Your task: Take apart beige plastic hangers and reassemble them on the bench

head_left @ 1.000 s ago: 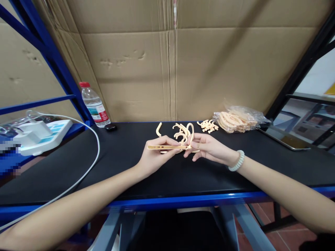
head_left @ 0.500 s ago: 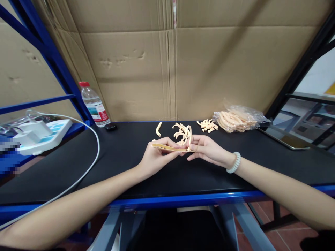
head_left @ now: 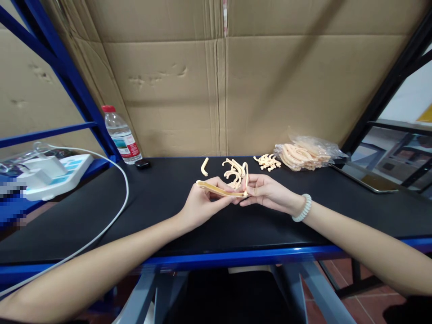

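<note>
Above the middle of the black tabletop (head_left: 162, 211), my left hand (head_left: 202, 204) pinches a long, flat peach-coloured plastic strip (head_left: 216, 190) that slants down to the right. My right hand (head_left: 266, 192), with a white coiled band on its wrist, grips a curved peach hook piece (head_left: 246, 176) standing upright at the strip's right end. The two parts meet between my fingertips. Just behind my hands lies a small pile of curved peach pieces (head_left: 232, 170).
One loose curved piece (head_left: 204, 166) lies left of the pile. Small peach clips (head_left: 268, 162) and a clear bag of curved parts (head_left: 305, 154) sit at the back right. A water bottle (head_left: 120, 135), a black case (head_left: 142, 164), a white cable (head_left: 116, 211) and a white device (head_left: 57, 177) are on the left.
The strip's left end has risen, so it now slants instead of lying level. My right hand has drawn closer to the strip's right end with the hook piece.
</note>
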Demonstrator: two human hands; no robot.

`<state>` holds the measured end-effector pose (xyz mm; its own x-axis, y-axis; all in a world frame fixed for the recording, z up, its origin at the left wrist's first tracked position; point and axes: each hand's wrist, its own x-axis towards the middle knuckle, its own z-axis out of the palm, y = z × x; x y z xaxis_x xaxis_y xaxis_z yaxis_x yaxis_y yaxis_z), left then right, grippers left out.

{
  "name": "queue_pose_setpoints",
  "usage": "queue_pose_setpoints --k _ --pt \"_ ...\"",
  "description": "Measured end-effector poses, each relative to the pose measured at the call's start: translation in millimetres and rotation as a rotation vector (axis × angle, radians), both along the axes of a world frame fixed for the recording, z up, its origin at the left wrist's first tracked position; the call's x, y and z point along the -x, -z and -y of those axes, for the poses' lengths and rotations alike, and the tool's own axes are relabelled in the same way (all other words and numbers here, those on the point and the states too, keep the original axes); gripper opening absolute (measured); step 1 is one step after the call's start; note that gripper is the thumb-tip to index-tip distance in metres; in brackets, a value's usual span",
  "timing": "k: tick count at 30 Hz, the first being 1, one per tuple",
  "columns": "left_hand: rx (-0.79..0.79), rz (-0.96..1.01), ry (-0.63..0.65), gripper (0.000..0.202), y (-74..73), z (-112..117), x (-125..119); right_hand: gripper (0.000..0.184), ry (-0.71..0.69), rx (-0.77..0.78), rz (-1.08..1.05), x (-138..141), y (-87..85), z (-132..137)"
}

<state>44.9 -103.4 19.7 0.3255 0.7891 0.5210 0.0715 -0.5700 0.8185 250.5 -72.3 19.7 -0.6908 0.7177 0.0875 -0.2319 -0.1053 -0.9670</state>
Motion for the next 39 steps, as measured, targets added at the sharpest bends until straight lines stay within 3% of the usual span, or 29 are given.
queue_pose_setpoints --k 8,14,23,39 --pt "-0.028 -0.042 -0.041 0.011 -1.5 -0.6 1.3 0.019 -0.065 0.023 -0.006 -4.0 2.0 -6.4" --pt "-0.041 -0.047 -0.041 0.010 0.2 -1.6 3.2 0.017 -0.039 -0.004 -0.006 -3.4 0.7 -4.2" --pt "-0.038 -0.030 -0.011 0.008 0.9 0.4 2.6 0.030 0.114 -0.049 0.014 5.3 0.5 2.8" --pt "0.059 0.066 -0.032 0.016 2.0 -1.4 -1.0 0.028 0.252 -0.170 -0.031 14.1 4.9 8.4"
